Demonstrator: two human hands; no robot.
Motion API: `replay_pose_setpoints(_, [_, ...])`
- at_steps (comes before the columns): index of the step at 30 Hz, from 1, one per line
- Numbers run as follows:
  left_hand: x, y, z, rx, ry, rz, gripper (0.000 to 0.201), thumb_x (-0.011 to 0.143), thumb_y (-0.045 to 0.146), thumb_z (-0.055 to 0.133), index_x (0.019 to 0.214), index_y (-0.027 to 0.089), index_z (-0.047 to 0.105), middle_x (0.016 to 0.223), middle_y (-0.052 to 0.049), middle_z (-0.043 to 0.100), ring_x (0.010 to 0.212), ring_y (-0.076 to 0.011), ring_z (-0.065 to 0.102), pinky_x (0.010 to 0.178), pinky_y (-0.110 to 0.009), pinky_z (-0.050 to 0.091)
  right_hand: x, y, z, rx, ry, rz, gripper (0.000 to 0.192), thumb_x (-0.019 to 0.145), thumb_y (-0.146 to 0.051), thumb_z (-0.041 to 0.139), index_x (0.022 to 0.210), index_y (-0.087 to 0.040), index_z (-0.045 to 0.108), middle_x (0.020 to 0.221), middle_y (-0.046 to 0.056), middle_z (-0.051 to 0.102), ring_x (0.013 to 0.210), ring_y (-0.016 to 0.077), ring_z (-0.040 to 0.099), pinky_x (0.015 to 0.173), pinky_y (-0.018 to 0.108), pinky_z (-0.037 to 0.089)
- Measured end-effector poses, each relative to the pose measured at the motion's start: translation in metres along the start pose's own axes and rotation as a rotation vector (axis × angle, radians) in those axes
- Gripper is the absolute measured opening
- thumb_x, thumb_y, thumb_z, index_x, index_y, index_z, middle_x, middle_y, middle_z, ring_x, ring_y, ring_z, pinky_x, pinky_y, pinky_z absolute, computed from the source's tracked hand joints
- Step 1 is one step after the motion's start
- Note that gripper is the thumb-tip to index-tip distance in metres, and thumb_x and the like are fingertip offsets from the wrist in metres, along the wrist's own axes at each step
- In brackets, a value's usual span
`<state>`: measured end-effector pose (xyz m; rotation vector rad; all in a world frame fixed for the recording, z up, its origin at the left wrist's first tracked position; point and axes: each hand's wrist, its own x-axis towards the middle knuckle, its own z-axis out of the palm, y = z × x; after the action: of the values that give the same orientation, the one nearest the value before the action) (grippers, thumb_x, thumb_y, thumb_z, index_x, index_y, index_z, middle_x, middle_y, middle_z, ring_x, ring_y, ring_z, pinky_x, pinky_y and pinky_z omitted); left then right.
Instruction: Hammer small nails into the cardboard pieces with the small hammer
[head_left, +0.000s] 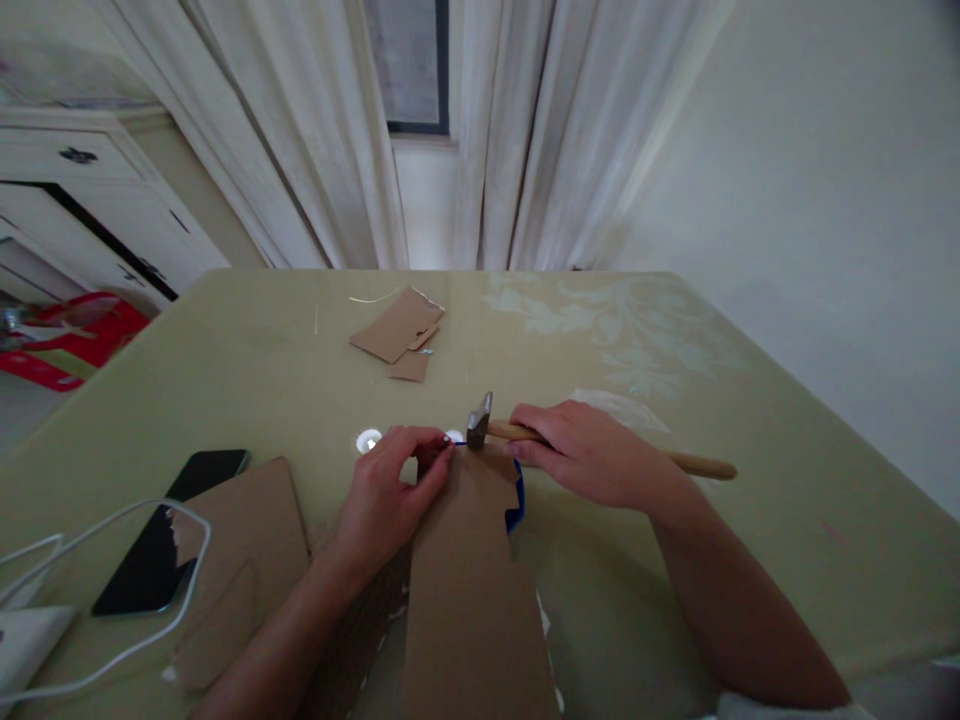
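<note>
The hammer (pixel 480 420) is gripped near its head by the right hand (pixel 592 455); the cardboard strip (pixel 469 560) is pinched by the left hand (pixel 390 490) right beside it. Fingertips could be struck.

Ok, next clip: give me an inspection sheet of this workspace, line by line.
Surface: table under a pale green cloth with a faint floral print on the far right.
Job's things: cardboard strip lying lengthwise in front of the person; hammer with a wooden handle; something blue shows under the strip's edge.
Clutter: cardboard scraps further back; torn cardboard sheet on the left; black phone.
Hands: left hand pinches at the strip's far end; right hand grips the hammer handle, head by the left fingertips.
Cables: white cable looping over the phone and cardboard.
Surroundings: white curtains, white cabinet, plain wall at right.
</note>
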<state>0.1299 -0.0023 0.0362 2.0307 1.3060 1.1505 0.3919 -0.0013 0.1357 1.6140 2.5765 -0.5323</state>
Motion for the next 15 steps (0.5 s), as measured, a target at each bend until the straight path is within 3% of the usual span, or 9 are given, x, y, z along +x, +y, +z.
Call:
replay_pose_setpoints(7, [0.000,0.000,-0.001,-0.010,-0.004,0.025,0.007,0.097,0.025,0.073,0.100,0.024,0.079,0.085,0.000,0.079,0.076,-0.0171,0.071,0.076,-0.029,0.056,-0.001,-0.005,-0.004,0.032,0.007,0.008,0.028,0.117,-0.038,0.055,0.106,-0.019,0.071,0.097,0.008,0.078,0.088,0.0242,0.070,0.075,0.034,0.033])
replay_pose_setpoints(15, [0.001,0.001,0.000,0.005,-0.020,0.013,0.008,0.098,0.028,0.072,0.097,0.025,0.079,0.084,-0.001,0.078,0.076,-0.0187,0.070,0.076,-0.032,0.056,-0.005,-0.018,-0.016,0.191,0.157,0.013,0.026,0.117,-0.038,0.054,0.101,-0.021,0.066,0.091,0.004,0.075,0.083,0.0208,0.067,0.075,0.032,0.036])
